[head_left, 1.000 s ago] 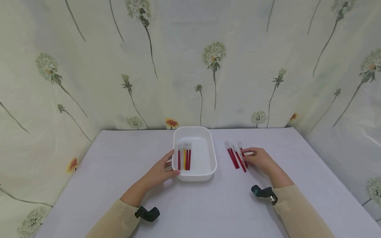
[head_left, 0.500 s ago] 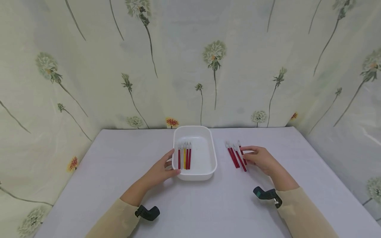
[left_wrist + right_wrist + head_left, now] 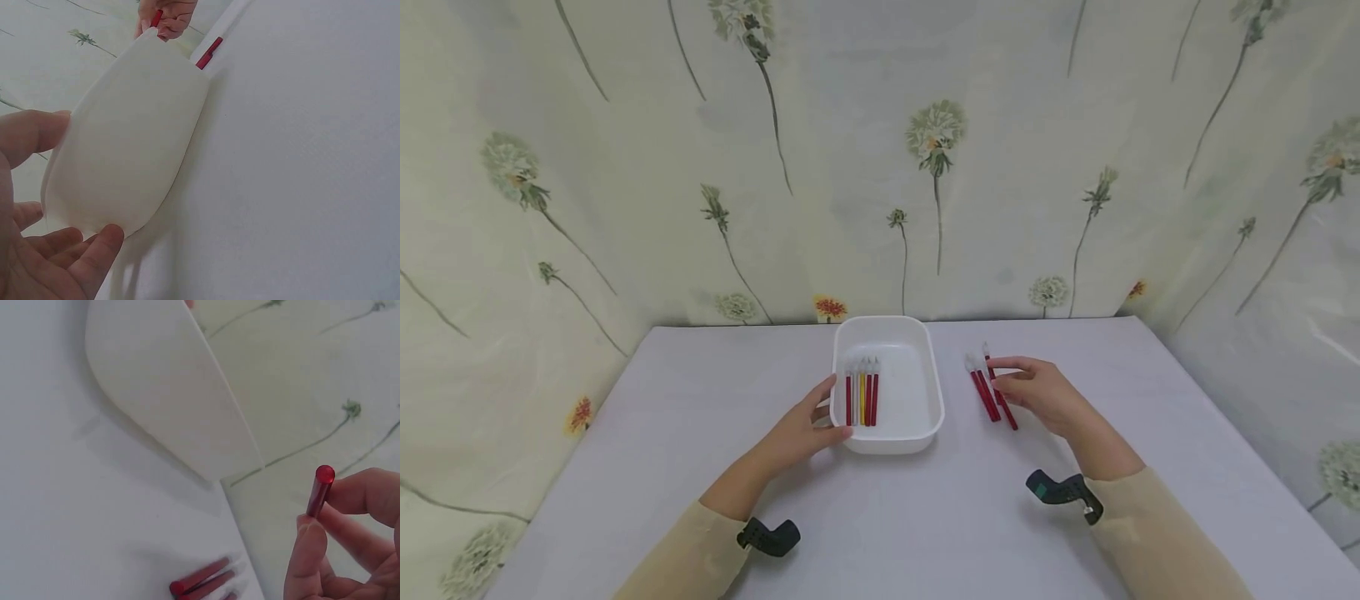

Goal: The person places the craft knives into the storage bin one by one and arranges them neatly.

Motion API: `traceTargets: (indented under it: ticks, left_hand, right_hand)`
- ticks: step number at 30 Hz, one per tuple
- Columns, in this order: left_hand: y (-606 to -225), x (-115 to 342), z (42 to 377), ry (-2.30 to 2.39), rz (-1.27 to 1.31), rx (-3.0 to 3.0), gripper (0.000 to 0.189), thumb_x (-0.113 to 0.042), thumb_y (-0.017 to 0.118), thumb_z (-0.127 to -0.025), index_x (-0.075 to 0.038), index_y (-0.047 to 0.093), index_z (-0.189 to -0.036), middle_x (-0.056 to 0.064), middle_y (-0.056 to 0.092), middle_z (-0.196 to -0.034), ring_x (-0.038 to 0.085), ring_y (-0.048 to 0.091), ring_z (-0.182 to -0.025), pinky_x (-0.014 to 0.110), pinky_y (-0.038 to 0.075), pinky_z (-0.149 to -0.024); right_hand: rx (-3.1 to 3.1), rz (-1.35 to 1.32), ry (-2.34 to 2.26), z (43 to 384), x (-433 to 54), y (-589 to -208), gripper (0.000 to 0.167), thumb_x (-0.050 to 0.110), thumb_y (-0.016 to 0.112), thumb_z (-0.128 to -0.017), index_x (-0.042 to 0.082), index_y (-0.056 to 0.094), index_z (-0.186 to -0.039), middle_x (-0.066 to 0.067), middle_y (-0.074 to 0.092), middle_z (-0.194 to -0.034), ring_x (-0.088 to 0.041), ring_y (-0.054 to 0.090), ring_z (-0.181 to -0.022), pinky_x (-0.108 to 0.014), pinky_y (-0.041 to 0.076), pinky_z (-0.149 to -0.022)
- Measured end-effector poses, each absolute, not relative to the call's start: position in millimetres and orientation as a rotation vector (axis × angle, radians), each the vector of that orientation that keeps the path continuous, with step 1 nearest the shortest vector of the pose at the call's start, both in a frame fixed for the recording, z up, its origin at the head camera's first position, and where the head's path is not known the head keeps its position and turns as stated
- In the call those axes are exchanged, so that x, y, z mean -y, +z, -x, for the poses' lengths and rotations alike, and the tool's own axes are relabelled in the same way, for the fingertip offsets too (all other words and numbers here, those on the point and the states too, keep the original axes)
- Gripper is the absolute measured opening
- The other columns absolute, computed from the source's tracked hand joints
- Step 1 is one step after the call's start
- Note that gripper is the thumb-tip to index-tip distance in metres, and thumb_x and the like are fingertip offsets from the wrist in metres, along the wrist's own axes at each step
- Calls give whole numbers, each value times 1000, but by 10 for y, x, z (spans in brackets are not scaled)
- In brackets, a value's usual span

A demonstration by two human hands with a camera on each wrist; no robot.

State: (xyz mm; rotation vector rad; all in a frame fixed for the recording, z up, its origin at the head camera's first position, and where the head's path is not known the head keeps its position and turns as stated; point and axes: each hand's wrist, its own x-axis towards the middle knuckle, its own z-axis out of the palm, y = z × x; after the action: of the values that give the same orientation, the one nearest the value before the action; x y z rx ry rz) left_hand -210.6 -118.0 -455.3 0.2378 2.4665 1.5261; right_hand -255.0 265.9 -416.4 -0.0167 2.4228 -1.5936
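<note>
My left hand (image 3: 796, 437) grips the left front corner of a white plastic tray (image 3: 912, 392), thumb at the front rim and fingers along the left side. Inside the tray, at its left, several slim pens (image 3: 868, 400) lie side by side, mostly red, with one yellow and one pale; their pale tips point away. My right hand (image 3: 1037, 393) pinches a red pen (image 3: 321, 490) between thumb and fingers, raised off the table. Below it, 3 more red pens (image 3: 982, 396) with clear-looking tips lie on the table, right of the tray.
A white cloth covers the table (image 3: 910, 517). Behind it hangs a pale curtain (image 3: 850, 167) printed with dandelions, meeting the table's far edge. Dark wrist cameras (image 3: 769, 537) sit at both sleeves.
My right hand has lifted the rightmost red pen and moved it left, over the other loose pens. The left hand stays on the tray, which has not moved.
</note>
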Motion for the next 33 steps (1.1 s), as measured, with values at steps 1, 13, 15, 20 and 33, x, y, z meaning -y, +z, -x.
traceTargets:
  ticks: [1,13,15,20,33]
  left_hand:
    - [-4551,1183,2104,1527,-236,-2466,94,-34,80,-86,-24,24,-160,8,32,-161,33,44,-140,53,48,-102]
    - [-4522,1193,2105,1534,-244,-2469,95,-37,80,-86,-23,24,-160,7,31,-162,31,42,-141,51,47,-105]
    - [-4519,1193,2102,1531,-242,-2471,95,-36,80,-86,-23,24,-160,7,31,-162,31,43,-141,50,47,-105]
    - [-4524,1193,2101,1536,-242,-2456,94,-35,80,-86,-23,23,-160,7,31,-162,31,42,-142,50,46,-105]
    - [-4513,1206,2094,1543,-249,-2453,94,-35,80,-86,-23,23,-160,7,30,-162,31,42,-142,50,47,-104]
  right_hand:
    - [-2421,16,-1593,2547,-2627,-4148,52,23,63,-100,4,49,-146,-24,54,-139,-35,56,-123,-45,47,-106]
    - [-2408,28,-1529,2578,-2258,-3983,51,26,68,-97,11,53,-144,-20,60,-133,-34,59,-119,-52,46,-105]
    - [-2415,17,-1507,2584,-2193,-3962,51,27,68,-96,13,55,-143,-18,60,-133,-34,58,-121,-54,46,-105]
    - [-2387,-3,-1523,2586,-2032,-3911,49,25,69,-96,14,56,-142,-18,62,-132,-35,59,-123,-54,44,-107]
    - [-2278,13,-1663,2611,-1591,-3873,46,14,68,-96,6,56,-140,-18,60,-130,-31,63,-119,-41,49,-103]
